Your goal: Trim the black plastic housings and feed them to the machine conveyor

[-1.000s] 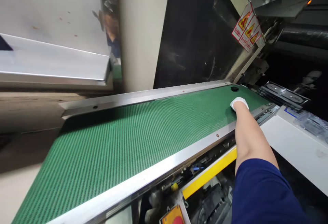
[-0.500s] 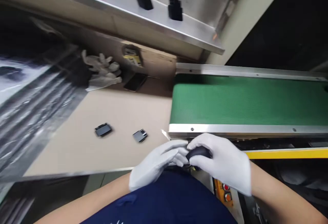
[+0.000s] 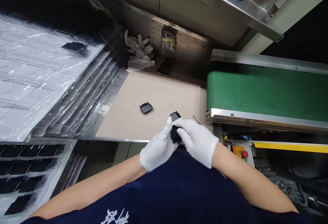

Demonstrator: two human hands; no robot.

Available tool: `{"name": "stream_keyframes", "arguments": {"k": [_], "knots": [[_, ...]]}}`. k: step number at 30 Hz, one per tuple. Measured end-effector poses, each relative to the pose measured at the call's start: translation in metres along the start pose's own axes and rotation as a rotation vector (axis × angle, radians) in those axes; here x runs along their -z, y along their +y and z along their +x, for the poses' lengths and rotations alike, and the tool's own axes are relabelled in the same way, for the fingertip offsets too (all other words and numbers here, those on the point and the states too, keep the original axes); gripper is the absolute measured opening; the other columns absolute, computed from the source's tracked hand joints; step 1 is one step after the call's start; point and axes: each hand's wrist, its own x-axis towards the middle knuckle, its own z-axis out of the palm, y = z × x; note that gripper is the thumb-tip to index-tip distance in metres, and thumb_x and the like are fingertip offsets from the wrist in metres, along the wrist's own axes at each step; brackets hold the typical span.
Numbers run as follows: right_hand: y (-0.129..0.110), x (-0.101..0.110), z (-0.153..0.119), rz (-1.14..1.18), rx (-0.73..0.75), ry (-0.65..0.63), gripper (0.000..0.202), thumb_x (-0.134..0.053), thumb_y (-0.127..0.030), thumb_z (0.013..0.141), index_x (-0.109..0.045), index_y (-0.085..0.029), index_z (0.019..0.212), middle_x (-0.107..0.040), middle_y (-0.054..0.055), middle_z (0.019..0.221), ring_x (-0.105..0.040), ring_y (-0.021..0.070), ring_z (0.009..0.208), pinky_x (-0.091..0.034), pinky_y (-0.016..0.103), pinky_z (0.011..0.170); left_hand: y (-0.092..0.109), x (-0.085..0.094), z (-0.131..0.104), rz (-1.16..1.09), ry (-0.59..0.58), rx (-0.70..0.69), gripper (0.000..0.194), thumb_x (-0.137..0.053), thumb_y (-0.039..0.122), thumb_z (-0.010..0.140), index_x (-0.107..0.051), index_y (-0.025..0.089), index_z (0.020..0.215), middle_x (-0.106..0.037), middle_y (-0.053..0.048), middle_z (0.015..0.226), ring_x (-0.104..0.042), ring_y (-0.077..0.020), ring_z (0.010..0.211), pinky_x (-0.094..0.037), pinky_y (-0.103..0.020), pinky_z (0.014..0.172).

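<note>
Both of my hands wear white gloves and meet at the table's front edge, close to my body. Between them is a small black plastic part (image 3: 175,136), partly covered by the gloves. My left hand (image 3: 158,147) is closed around its left side, thumb up. My right hand (image 3: 196,138) grips it from the right, fingers bent over its top. Just behind my fingertips shows a black part with a grey face (image 3: 175,116), partly hidden. Another such part (image 3: 146,108) lies further left on the beige table (image 3: 123,118).
Right of the table stands a green conveyor belt (image 3: 266,94) with metal rails. A thin metal tool (image 3: 195,118) lies beside it. Stacked clear plastic trays (image 3: 46,80) stand left. Crumpled gloves (image 3: 139,51) and a phone (image 3: 166,66) lie at the back, below a metal shelf (image 3: 230,9).
The view has swung left, bringing more of the trays into sight. My left hand has gone from loosely spread fingers to closing on the black part, which my right hand still holds.
</note>
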Motion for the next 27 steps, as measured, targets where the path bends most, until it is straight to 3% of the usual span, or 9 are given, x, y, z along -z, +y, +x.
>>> {"name": "stream_keyframes", "arguments": {"k": [2,4,7,10,12,21,27], "knots": [[0.001,0.003,-0.011,0.072,0.054,0.138,0.029,-0.041,-0.021,0.099,-0.064,-0.024,0.117,-0.068,0.005,0.122,-0.062,0.0182,0.116,-0.049,0.036,0.104,0.006,0.005,-0.008,-0.055,0.016,-0.02,0.044,-0.054,0.05,0.096,-0.058,0.025,0.131,-0.068,-0.005,0.121,-0.066,-0.021,0.107,-0.053,-0.03,0.09],[0.004,0.007,-0.021,0.103,0.027,0.279,0.027,-0.048,-0.024,0.099,-0.064,-0.029,0.119,-0.068,0.003,0.122,-0.063,0.0177,0.115,-0.05,0.035,0.103,0.011,0.01,-0.015,-0.077,0.017,0.011,0.05,-0.073,0.034,0.085,-0.057,0.024,0.132,-0.067,-0.008,0.124,-0.067,-0.0207,0.103,-0.053,-0.031,0.091],[0.004,0.013,-0.032,0.144,-0.054,0.383,0.022,-0.055,-0.029,0.096,-0.068,-0.031,0.114,-0.07,0.002,0.118,-0.066,0.0192,0.109,-0.054,0.036,0.097,0.019,0.017,-0.021,-0.083,-0.073,0.089,0.053,-0.079,0.019,0.079,-0.06,0.021,0.129,-0.07,-0.01,0.114,-0.07,-0.021,0.093,-0.057,-0.032,0.084],[0.0,0.018,-0.032,0.222,-0.133,0.342,0.019,-0.058,-0.03,0.094,-0.07,-0.03,0.109,-0.072,0.001,0.112,-0.068,0.0206,0.104,-0.056,0.038,0.092,0.026,0.02,-0.023,-0.07,-0.231,0.131,0.048,-0.077,0.018,0.081,-0.063,0.022,0.127,-0.07,-0.01,0.109,-0.071,-0.0235,0.092,-0.059,-0.035,0.08],[-0.003,0.021,-0.029,0.29,-0.178,0.284,0.018,-0.059,-0.029,0.092,-0.071,-0.03,0.106,-0.073,0.001,0.108,-0.069,0.0213,0.103,-0.057,0.038,0.09,0.029,0.02,-0.021,-0.05,-0.275,0.166,0.047,-0.076,0.016,0.082,-0.064,0.023,0.127,-0.07,-0.009,0.106,-0.072,-0.0239,0.093,-0.06,-0.035,0.08],[-0.013,0.029,-0.014,0.313,-0.252,0.1,0.015,-0.066,-0.039,0.088,-0.074,-0.03,0.097,-0.075,-0.001,0.103,-0.07,0.0198,0.099,-0.058,0.035,0.088,0.036,0.017,-0.014,0.018,-0.333,0.221,0.031,-0.072,0.008,0.081,-0.067,0.011,0.111,-0.074,-0.011,0.095,-0.072,-0.0204,0.085,-0.06,-0.033,0.079],[-0.012,0.03,-0.011,0.264,-0.267,0.101,0.016,-0.06,-0.033,0.087,-0.073,-0.029,0.097,-0.075,-0.002,0.099,-0.071,0.0196,0.092,-0.058,0.034,0.081,0.034,0.018,-0.015,0.021,-0.329,0.23,0.031,-0.072,0.009,0.081,-0.068,0.011,0.112,-0.073,-0.012,0.098,-0.072,-0.023,0.086,-0.06,-0.036,0.08]]}}
